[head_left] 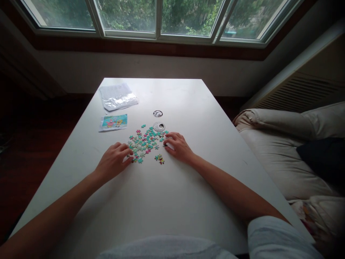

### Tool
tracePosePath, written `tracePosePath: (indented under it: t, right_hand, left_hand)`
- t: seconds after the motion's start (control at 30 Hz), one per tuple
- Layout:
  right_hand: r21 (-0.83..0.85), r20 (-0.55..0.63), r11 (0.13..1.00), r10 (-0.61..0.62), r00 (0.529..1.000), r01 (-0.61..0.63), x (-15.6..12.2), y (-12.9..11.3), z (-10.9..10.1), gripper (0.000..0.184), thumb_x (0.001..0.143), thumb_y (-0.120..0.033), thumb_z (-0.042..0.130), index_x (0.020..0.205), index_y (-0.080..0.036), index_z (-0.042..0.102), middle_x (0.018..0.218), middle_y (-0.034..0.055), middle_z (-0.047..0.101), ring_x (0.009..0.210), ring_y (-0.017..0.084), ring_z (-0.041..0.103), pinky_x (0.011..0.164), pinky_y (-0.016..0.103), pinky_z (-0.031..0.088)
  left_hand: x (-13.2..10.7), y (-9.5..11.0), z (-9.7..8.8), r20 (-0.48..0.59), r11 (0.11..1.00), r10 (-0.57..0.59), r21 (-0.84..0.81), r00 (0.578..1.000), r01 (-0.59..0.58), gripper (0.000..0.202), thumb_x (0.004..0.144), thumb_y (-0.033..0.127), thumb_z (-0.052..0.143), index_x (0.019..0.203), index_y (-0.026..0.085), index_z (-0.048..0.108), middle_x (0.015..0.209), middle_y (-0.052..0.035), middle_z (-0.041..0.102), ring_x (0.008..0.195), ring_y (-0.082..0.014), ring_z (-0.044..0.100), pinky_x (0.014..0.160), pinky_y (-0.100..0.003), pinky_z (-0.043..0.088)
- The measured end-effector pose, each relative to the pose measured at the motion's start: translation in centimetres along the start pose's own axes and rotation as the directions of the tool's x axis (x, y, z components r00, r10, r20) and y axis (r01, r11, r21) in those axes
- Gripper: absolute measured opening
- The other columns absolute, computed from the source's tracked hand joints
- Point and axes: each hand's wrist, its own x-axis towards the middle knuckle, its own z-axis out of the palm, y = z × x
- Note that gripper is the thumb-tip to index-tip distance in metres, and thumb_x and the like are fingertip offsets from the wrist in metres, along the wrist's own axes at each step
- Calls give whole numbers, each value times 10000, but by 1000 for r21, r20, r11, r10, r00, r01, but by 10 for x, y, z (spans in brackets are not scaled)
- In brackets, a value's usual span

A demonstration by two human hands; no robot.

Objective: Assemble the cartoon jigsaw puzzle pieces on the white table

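Observation:
Several small teal and pink puzzle pieces lie scattered on the white table. A small joined cluster with yellow sits just in front of them. My left hand rests at the left edge of the pile, fingers curled, their tips touching pieces. On the pile's right side my right hand has its fingers bent down onto the pieces; whether it grips one is hidden.
A colourful picture card lies left of the pile, a clear plastic bag with paper behind it. Two round cable holes sit behind the pieces. A cushioned sofa stands to the right, windows ahead.

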Motion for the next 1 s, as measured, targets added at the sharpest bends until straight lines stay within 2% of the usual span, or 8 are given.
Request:
tracePosePath:
  t: [0.23,0.47,0.6,0.77,1.0]
  right_hand:
    - [-14,-19,1000,-20,1000,20,0,1,0,142,904,-284,640,1041,-263,672,1303,80,592,1295,271,463,1105,482,366]
    - [-15,-24,1000,-28,999,27,-1,2,1,138,903,-283,643,1037,-263,669,1297,81,594,1284,274,472,1094,488,377]
    - [-10,-29,1000,-30,999,30,-1,2,1,138,900,-280,646,1034,-259,670,1293,84,595,1282,279,471,1088,496,379]
    - [3,-37,999,-35,999,35,-1,4,2,142,896,-275,648,1036,-263,673,1293,85,594,1278,281,472,1082,504,383]
    - [9,-40,999,-38,998,38,-1,4,2,144,900,-277,644,1041,-267,671,1292,82,595,1277,277,472,1090,509,374]
  left_hand:
    - [-12,25,-1,28,990,-24,143,999,20,193,982,277,500,898,223,666,953,-58,669,915,-237,574,820,-384,415]
    - [-24,41,2,27,981,-81,181,996,75,165,986,278,499,964,224,653,976,-57,662,928,-249,579,822,-392,396]
    - [-24,42,3,37,986,-139,100,990,135,115,958,266,528,935,227,633,948,-49,642,890,-233,570,809,-362,396]
    - [-21,44,3,123,975,-215,-37,969,221,35,888,244,568,862,220,567,899,-32,597,836,-209,547,748,-321,393]
    - [-22,52,6,195,957,-232,-131,953,260,50,868,236,566,850,218,523,900,-26,578,845,-202,533,772,-324,401]
